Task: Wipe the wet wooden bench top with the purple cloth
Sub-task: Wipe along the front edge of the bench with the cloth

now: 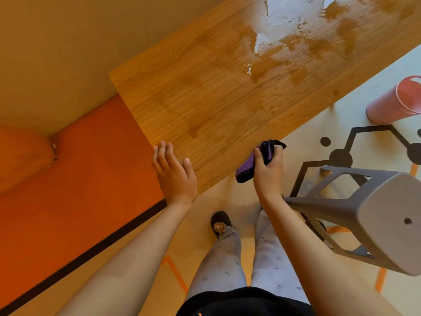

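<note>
The wooden bench top (pixel 205 92) runs from the near left corner up to the far right. Puddles of water (pixel 284 26) shine on its far part, with damp streaks nearer me. My left hand (pixel 174 173) lies flat, fingers apart, on the near corner of the bench top. My right hand (pixel 270 169) grips the bunched purple cloth (pixel 247 166) at the bench's near edge, the cloth hanging partly over the edge.
A grey plastic stool (pixel 376 215) stands close at my right, beside my right forearm. A pink bucket (pixel 394 101) sits on the floor at the far right. An orange wall (pixel 79 179) is to the left, below the bench's end. My legs and a slipper (pixel 219 224) are below.
</note>
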`<state>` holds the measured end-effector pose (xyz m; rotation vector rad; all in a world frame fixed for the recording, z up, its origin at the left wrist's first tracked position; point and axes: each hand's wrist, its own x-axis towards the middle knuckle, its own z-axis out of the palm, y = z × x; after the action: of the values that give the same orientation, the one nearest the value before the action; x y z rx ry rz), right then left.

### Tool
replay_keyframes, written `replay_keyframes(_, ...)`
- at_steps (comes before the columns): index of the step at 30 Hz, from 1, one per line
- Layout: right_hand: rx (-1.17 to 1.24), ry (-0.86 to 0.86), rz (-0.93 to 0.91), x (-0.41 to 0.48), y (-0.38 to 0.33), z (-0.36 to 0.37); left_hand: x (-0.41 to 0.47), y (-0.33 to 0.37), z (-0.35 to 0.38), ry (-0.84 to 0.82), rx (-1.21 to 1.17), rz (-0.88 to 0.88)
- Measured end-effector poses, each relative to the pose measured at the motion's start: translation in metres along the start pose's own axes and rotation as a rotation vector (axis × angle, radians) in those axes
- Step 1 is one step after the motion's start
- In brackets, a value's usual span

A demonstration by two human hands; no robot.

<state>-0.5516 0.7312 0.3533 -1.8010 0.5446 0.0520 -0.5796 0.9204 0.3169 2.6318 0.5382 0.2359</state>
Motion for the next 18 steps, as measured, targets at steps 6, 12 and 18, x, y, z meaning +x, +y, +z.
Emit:
replay_keyframes(6,-0.001,-0.05,0.084,-0.052,0.009,0.039,0.0,0.001,-0.002,-0.006,0.006,0.009)
replay_keyframes(12,-0.031,-0.124,0.028,-0.045,0.007,0.029,0.0,0.003,-0.004,-0.022,0.019,0.002)
replay_keyframes(18,-0.026,0.094,0.069,0.054,-0.013,-0.034,-0.001,0.003,-0.004,-0.033,0.042,-0.01)
